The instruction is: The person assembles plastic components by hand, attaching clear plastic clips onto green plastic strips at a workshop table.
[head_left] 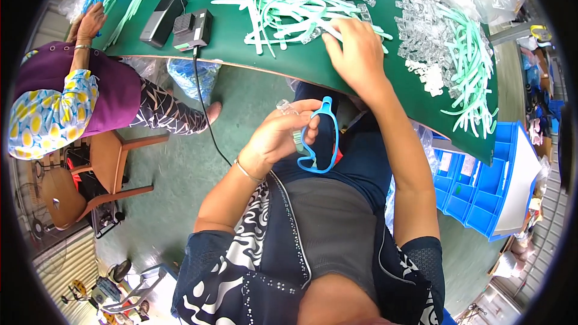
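Below the table, a clear bag of blue material. Pinches a blue eyewear frame above the lap in the closed left hand; rests the right hand, half-curled, on pale green strips, grip unclear.

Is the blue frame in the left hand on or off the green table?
Off: the left hand holds the blue frame over the lap, beyond the near edge of the green table.
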{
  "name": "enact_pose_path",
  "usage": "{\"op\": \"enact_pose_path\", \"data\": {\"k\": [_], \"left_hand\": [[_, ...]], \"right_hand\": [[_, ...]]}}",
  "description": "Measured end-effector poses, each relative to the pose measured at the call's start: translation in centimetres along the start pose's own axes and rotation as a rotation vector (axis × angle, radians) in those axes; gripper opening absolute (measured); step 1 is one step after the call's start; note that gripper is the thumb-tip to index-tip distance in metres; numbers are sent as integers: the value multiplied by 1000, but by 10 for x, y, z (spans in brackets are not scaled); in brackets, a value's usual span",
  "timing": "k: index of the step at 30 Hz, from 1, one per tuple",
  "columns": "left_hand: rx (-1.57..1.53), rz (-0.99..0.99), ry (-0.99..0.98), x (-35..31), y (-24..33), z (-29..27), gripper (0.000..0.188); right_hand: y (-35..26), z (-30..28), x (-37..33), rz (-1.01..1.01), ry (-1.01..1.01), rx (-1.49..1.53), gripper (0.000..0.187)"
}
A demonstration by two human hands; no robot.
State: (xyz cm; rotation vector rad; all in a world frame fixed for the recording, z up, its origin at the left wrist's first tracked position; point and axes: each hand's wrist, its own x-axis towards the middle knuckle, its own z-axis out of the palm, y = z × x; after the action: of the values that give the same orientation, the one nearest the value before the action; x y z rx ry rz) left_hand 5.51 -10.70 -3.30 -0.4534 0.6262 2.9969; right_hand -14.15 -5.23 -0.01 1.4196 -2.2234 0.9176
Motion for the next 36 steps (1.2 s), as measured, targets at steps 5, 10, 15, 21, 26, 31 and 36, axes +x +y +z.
{"op": "enact_pose_path", "data": {"k": [5,10,15,21,26,31,36], "left_hand": [[100,31,17,5,-10,4,36],[39,61,54,7,-15,-6,26],[97,229,174,6,-11,1,33],[109,296,164,17,-19,12,28],[323,182,147,24,-36,6,20],[296,206,214,26,-47,20,21],[344,255,175,26,-47,28,25]], "right_hand": [[8,35,22,63,-68,-175,19],[6,8,21,90,-103,13,19],[-4,-62,-23,313,-194,623,15],[-37,-100,-117,780,-474,1121,20],[-34,-89,-153,880,-492,1377,24],[-33,-90,-162,850,-441,1319,27],[-35,-94,-170,949,-562,1360,28]]}}
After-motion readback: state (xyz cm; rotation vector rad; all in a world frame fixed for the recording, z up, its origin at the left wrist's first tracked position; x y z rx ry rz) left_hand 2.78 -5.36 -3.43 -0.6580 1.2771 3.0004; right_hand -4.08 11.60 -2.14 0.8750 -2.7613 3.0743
